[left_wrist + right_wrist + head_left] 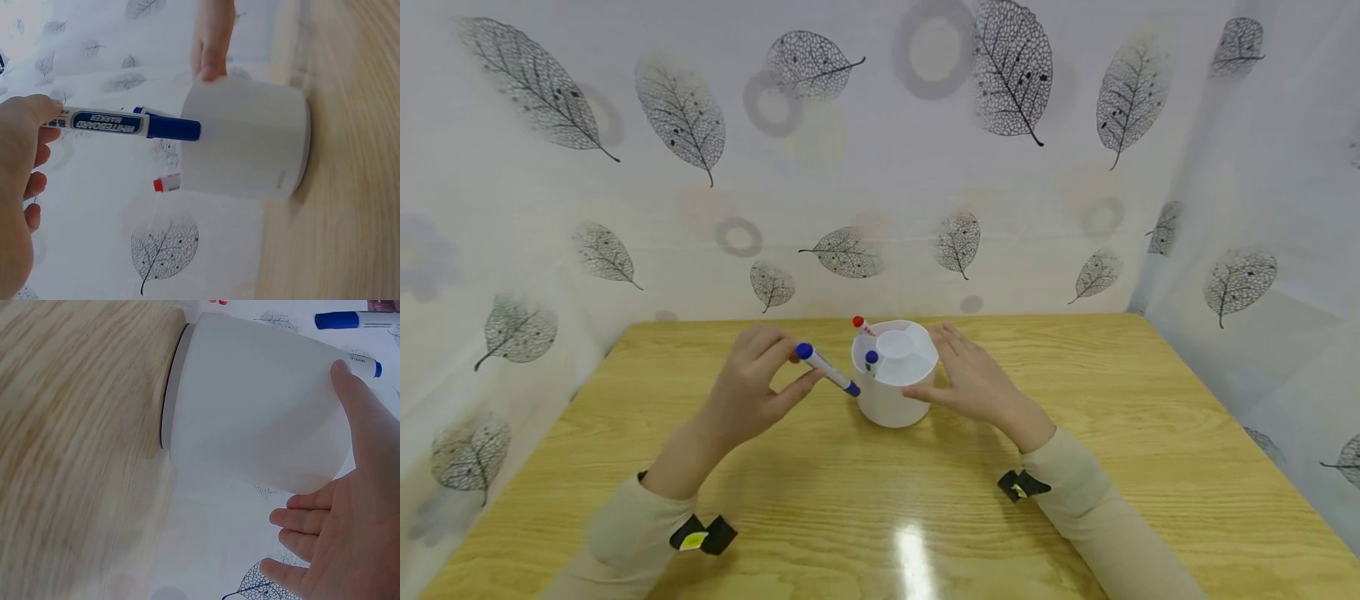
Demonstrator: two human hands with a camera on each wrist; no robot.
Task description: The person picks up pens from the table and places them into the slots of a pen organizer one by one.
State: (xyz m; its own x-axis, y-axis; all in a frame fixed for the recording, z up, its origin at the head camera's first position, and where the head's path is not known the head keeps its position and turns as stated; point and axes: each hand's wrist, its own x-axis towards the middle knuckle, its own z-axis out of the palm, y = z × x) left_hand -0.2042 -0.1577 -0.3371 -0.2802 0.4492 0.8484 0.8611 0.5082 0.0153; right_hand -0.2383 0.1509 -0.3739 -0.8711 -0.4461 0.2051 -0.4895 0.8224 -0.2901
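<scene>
A white round pen holder (891,402) with a raised round cup in its middle stands upright on the table. A blue-capped whiteboard marker (871,363) and a red-capped marker (861,324) stand in it. My left hand (752,385) pinches another blue whiteboard marker (106,121) between thumb and fingers. This one is tilted, its capped lower end beside the holder's left wall, outside the rim. At the holder's right side, my right hand (973,379) holds it near the rim, thumb (353,387) on the near wall and fingers (306,520) round the other side.
The holder stands toward the back of a wood-grain table (850,517). Behind and beside the table hangs a pale curtain (880,167) printed with leaves. A black strap with a small block (703,534) circles each sleeve cuff.
</scene>
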